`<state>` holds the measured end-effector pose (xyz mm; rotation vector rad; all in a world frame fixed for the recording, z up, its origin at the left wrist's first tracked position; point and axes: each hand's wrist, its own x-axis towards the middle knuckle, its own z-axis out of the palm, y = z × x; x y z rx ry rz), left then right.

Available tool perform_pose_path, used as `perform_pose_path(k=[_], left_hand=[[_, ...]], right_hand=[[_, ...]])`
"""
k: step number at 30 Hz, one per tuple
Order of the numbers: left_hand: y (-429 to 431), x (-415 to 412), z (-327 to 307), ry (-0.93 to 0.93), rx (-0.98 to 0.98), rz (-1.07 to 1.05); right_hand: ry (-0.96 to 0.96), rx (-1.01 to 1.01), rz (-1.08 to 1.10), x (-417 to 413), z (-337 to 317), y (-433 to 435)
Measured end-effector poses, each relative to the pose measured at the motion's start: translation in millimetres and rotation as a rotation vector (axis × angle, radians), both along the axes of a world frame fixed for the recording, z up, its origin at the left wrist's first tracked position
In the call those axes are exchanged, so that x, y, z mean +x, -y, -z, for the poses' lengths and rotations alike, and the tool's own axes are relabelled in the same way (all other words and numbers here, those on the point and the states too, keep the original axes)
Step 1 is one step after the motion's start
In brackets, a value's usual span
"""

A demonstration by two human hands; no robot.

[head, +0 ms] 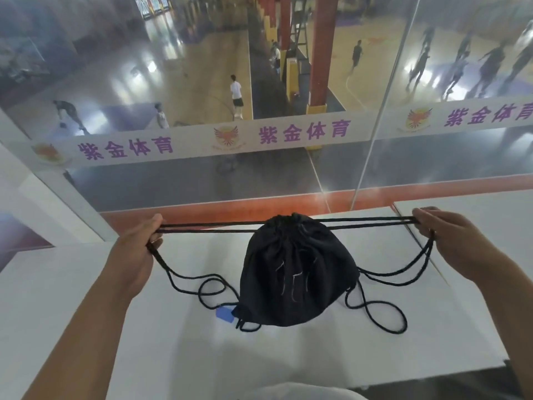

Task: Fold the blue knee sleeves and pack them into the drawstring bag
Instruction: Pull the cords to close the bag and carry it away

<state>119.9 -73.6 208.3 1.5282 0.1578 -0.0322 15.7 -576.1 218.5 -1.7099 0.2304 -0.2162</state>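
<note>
The fingers of the left hand [138,249], at left centre of the frame, are curled shut around a pair of black drawstring cords [207,228], and the fingers of the right hand [450,241], at right centre, pinch the matching pair in the same way. Both pairs run taut and nearly level across the frame, meeting at the gathered mouth of the black drawstring bag [297,272], which sits midway between the hands, so neither hand is nearer. The bag's long axis runs from its puckered top, toward the upper part of the frame, down to its rounded bottom, which rests on the white table [144,356]. Slack loops of cord trail from each fist down to the bag's lower corners and lie on the tabletop. The mouth appears cinched closed, and the bag bulges, so the knee sleeves are probably already inside; none is in sight. A small blue tag [225,313] pokes out beside the bag's lower left corner. Beyond the table, glass panels overlook a basketball court.
</note>
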Motion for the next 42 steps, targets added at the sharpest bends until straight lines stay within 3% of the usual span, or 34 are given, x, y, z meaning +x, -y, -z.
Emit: perform_pose_path(k=[5,9,12,18,22,27,39,42], left_hand=[[12.2,0.5,38.3,-0.049,0.098,0.128],[30.5,-8.4,94.5,-0.227,0.328,0.435],[63.4,-24.3,108.0,-0.126,0.456,0.600],[116.2,-41.5,114.6,0.120,0.509,0.283],[122.2,-46.0,107.4,0.120,0.488,0.162],[119.9,-44.7,107.4,0.096,0.530,0.118],[102.6,-52.4,56.3,0.275,0.476,0.302],[103.8,-62.0,27.0,0.438,0.457,0.401]], right_hand=[[-0.235,0.049,0.039,7.4,48.8,-3.3],[-0.389,0.051,-0.152,-0.8,91.6,-28.3],[-0.407,0.052,-0.308,9.2,98.5,-48.8],[-0.109,-0.281,-0.188,32.0,106.2,-88.5],[-0.107,-0.504,-0.026,38.8,106.8,-102.3],[-0.112,-0.613,0.056,38.5,104.9,-115.6],[-0.023,-0.272,0.379,-38.6,46.0,-134.4],[0.041,-0.189,0.503,-79.5,21.3,-145.1]])
